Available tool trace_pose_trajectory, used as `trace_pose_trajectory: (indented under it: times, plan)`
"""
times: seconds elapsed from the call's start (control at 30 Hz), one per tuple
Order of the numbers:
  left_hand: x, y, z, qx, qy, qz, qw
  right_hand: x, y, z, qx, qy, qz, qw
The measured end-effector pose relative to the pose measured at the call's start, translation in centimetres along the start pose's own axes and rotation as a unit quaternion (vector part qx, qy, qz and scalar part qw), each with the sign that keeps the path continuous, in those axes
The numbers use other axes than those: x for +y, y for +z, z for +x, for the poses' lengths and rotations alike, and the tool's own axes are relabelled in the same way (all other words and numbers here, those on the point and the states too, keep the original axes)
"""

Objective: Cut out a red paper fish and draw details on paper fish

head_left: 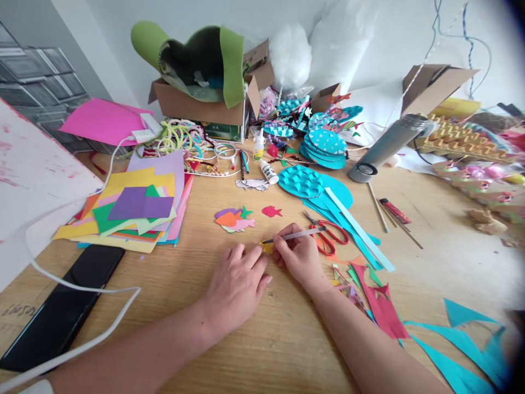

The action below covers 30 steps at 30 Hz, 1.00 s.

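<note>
My right hand (301, 260) grips a slim pen (303, 233) with a pale barrel, its dark tip down at a small yellow piece of paper (267, 248). Against that paper's left side rest the fingertips of my left hand (238, 282), lying palm down with fingers loosely apart. Part of the yellow piece is hidden under my fingers. Just beyond lie a pink-red paper fish (272, 211) and a small pile of coloured paper fish (233, 220). Red-handled scissors (338, 232) lie right behind my right hand, near the pen's end.
Coloured paper sheets (139, 205) are stacked at left, above a black phone (61, 306) and a white cable (82, 287). Glue bottles (268, 172) and blue paper ovals (301, 181) stand or lie behind. Red scraps (381, 303) and a steel flask (388, 148) are at right.
</note>
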<state>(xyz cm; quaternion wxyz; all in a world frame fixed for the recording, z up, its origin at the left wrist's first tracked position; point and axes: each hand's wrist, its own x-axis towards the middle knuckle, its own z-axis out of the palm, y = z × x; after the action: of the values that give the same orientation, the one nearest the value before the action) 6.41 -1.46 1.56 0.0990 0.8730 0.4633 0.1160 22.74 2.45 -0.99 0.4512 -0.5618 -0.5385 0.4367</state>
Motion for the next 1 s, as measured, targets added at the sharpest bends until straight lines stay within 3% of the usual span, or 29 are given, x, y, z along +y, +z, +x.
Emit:
trace_pose_trajectory:
  times: [0.43,1.0]
  plan:
    - [-0.08,0.23,-0.16,-0.002,-0.012,0.048,0.999,-0.26,0.05,-0.02,-0.008,-0.003,-0.017,1.000]
    - [0.04,0.15,-0.15,0.014,-0.003,0.027,1.000,-0.19,0.10,0.02,-0.010,-0.004,-0.020,1.000]
